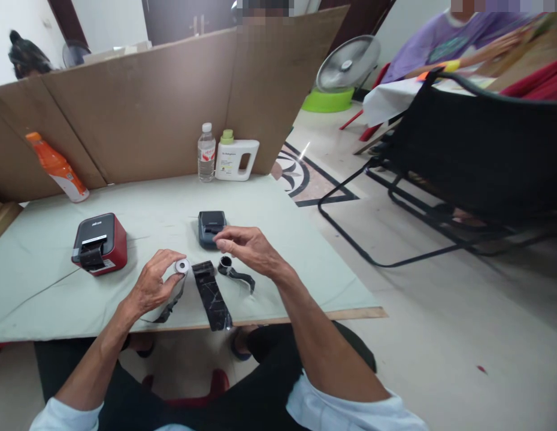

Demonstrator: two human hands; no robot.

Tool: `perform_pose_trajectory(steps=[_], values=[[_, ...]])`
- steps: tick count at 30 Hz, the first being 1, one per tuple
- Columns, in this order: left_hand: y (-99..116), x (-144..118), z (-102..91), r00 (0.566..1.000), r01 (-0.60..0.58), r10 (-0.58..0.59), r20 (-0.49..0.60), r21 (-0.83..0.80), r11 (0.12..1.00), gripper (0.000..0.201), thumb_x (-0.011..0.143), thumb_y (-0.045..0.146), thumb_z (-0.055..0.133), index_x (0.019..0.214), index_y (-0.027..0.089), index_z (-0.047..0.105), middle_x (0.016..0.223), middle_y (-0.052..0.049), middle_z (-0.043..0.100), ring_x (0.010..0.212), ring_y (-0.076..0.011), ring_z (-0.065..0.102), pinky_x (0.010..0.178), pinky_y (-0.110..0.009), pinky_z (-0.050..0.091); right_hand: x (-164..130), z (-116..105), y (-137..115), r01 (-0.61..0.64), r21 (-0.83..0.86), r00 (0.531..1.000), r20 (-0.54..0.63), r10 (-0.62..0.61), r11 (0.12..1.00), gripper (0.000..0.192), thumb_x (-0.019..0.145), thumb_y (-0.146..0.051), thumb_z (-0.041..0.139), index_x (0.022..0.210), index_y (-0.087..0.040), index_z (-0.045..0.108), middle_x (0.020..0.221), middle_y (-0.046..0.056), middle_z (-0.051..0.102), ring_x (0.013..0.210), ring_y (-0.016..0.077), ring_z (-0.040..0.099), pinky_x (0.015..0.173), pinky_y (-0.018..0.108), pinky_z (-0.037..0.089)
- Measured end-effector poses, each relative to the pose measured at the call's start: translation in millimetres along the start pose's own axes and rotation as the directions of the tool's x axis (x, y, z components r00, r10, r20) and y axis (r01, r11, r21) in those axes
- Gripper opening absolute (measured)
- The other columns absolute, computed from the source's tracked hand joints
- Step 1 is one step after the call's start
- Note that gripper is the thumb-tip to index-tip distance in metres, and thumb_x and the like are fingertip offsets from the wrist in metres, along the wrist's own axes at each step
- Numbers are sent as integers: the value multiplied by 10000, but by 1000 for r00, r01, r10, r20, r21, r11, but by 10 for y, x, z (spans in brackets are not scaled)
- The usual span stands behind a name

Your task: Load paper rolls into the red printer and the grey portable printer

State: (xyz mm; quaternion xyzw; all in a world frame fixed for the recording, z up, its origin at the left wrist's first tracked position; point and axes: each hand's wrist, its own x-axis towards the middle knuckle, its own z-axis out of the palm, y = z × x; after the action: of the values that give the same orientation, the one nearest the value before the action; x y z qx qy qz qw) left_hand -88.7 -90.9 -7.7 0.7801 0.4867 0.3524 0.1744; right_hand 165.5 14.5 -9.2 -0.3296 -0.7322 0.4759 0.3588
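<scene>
Pale green table (58,299), cardboard screen (139,114) behind; red printer (101,242) left, dark printer (211,227) centre; black ribbon strip (213,296) lies between hands, reaching table's near edge; thin, limp, likely light and creasable, best taken by the spool; left hand (153,287) pinches white spool (182,266); right hand (247,246) hovers with fingertips pinched over black core (225,263), grasp unclear.

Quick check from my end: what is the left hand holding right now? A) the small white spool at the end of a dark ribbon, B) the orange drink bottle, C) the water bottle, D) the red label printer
A. The left hand pinches the small white spool at its fingertips, with the dark ribbon trailing down from it; the red label printer, water bottle and orange drink bottle stand untouched on the table.
</scene>
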Motion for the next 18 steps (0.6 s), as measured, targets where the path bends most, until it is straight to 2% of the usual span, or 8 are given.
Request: perform_pose_trajectory(steps=[4,6,8,12,15,18], values=[[186,65,-79,992,-113,112,-51,-19,993,240,960,133,599,1176,204,675,1124,-111,720,1120,-243,655,996,-414,525,-25,211,-65,49,161,994,84,-63,986,360,879,-466,722,1088,-177,767,1077,96,731,971,229,663,860,364,531],[273,86,-107,988,-144,140,-71,-57,988,234,971,136,604,1182,210,671,1145,-109,713,1135,-235,654,996,-400,527,-39,306,-67,2,268,990,138,-40,964,463,885,-498,737,1229,-188,728,1189,114,717,1057,247,671,876,371,556],[338,95,-126,986,-153,146,-80,-97,983,233,975,147,617,1190,219,674,1182,-110,703,1161,-233,650,1010,-394,525,-53,387,-71,-88,384,977,215,4,919,550,896,-559,730,1298,-186,689,1191,118,710,1044,240,683,825,354,586],[409,91,-148,992,-119,110,-69,-134,984,249,975,173,635,1210,234,691,1256,-120,678,1203,-239,640,1045,-403,515,-59,519,-92,-261,588,928,370,33,766,569,857,-637,759,1181,-172,709,1006,70,716,862,179,703,748,309,605],[436,83,-168,995,-91,82,-65,-142,986,309,975,200,639,1275,249,695,1278,-118,666,1220,-243,632,1069,-405,505,-38,617,-81,-310,702,928,371,42,642,573,760,-636,851,1074,-174,719,906,32,701,740,138,670,689,278,594],[449,77,-185,996,-51,41,-76,-133,990,372,978,263,646,1347,256,686,1282,-117,654,1206,-244,627,1023,-383,532,-14,697,-54,-307,763,940,336,57,569,542,714,-600,900,991,-172,719,849,14,689,698,121,636,679,266,570]])
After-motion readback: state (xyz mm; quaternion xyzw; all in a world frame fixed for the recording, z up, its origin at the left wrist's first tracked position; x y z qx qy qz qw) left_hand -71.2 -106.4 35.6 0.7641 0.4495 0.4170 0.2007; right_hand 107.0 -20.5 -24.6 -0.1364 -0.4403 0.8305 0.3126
